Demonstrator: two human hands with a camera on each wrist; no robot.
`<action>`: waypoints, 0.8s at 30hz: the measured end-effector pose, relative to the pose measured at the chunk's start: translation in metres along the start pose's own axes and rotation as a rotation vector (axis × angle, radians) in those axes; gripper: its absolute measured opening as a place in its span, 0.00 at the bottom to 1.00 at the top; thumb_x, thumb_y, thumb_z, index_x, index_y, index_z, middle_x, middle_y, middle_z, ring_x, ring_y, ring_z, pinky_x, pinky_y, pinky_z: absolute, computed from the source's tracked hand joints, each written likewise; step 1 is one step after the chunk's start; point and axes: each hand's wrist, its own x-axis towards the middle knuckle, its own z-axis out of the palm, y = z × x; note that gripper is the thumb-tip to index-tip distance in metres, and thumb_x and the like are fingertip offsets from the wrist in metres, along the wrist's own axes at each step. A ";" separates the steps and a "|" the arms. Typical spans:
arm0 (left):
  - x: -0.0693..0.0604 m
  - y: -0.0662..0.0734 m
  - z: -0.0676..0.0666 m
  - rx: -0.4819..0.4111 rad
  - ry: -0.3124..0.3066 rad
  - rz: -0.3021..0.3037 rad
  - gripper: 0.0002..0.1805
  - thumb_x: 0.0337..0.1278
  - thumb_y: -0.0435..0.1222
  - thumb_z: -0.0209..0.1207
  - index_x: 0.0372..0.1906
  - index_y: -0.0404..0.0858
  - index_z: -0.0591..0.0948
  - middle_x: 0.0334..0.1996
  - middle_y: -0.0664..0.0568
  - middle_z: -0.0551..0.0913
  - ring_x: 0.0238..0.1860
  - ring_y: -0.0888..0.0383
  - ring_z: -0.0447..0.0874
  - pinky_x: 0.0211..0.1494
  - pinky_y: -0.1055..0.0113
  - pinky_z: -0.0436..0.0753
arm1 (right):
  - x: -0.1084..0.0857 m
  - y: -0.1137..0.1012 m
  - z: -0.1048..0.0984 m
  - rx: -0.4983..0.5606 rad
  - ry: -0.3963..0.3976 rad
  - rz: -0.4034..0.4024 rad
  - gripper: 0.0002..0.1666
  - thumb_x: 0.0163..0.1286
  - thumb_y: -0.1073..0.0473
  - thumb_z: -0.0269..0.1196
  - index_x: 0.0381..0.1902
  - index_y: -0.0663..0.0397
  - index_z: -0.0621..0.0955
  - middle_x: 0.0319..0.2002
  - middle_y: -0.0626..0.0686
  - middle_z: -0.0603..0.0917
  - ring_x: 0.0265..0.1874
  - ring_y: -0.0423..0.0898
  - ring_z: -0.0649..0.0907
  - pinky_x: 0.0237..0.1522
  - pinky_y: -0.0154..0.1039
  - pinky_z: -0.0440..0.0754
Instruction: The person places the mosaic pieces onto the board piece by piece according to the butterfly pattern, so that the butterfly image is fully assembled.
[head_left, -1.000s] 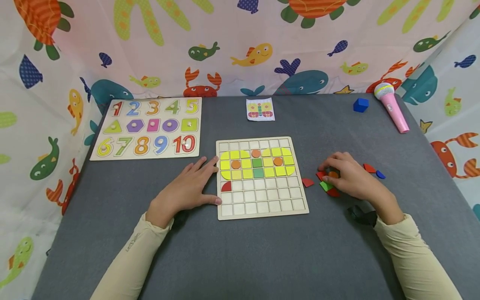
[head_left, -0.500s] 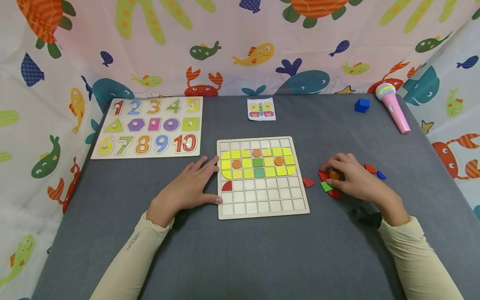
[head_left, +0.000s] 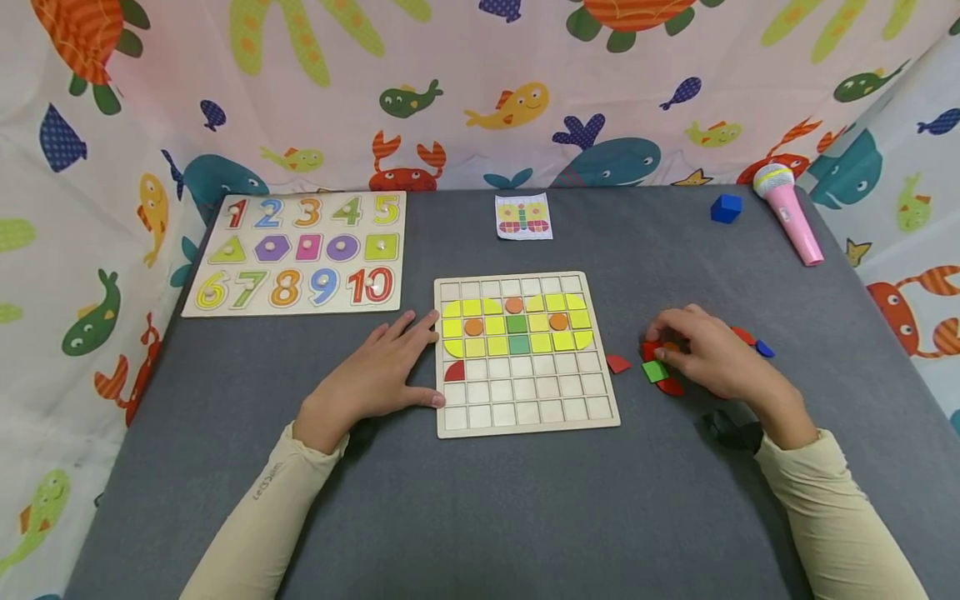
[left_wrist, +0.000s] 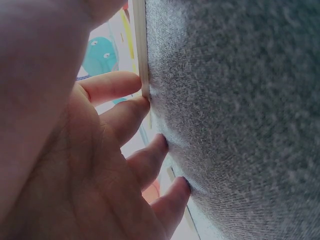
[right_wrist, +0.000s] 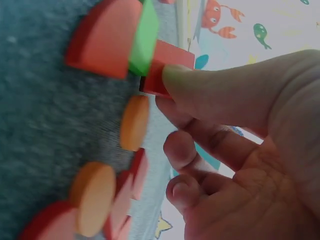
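Your left hand (head_left: 367, 379) is lying with fingers spread, thumb and index finger touching the left edge of the wooden grid board (head_left: 528, 432). Right of it, near your right thumb tip, a green tile (right_wrist: 145, 39) is lying beside a red quarter-circle tile (right_wrist: 106, 40). Your right hand (head_left: 701, 354) is pinching a red square tile (right_wrist: 175, 52) between thumb and index finger. It is probably handling light, stiff and slightly slick; opposite edges are likely offering the surest hold. An orange disc (right_wrist: 135, 122) is lying beneath those fingers.
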 end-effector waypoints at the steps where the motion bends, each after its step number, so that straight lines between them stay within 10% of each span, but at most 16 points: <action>1: 0.000 0.000 0.000 0.002 -0.001 -0.001 0.55 0.58 0.58 0.76 0.83 0.38 0.64 0.87 0.48 0.50 0.86 0.41 0.40 0.85 0.40 0.45 | 0.000 -0.001 -0.001 -0.003 0.002 0.004 0.15 0.67 0.73 0.74 0.45 0.53 0.83 0.39 0.44 0.83 0.40 0.46 0.77 0.38 0.38 0.77; 24: 0.002 0.001 0.000 0.005 -0.017 -0.022 0.55 0.58 0.59 0.75 0.83 0.40 0.64 0.87 0.49 0.49 0.87 0.42 0.39 0.85 0.41 0.43 | 0.060 -0.071 0.021 0.186 -0.044 -0.008 0.06 0.73 0.69 0.70 0.43 0.53 0.87 0.37 0.47 0.87 0.36 0.45 0.82 0.42 0.42 0.84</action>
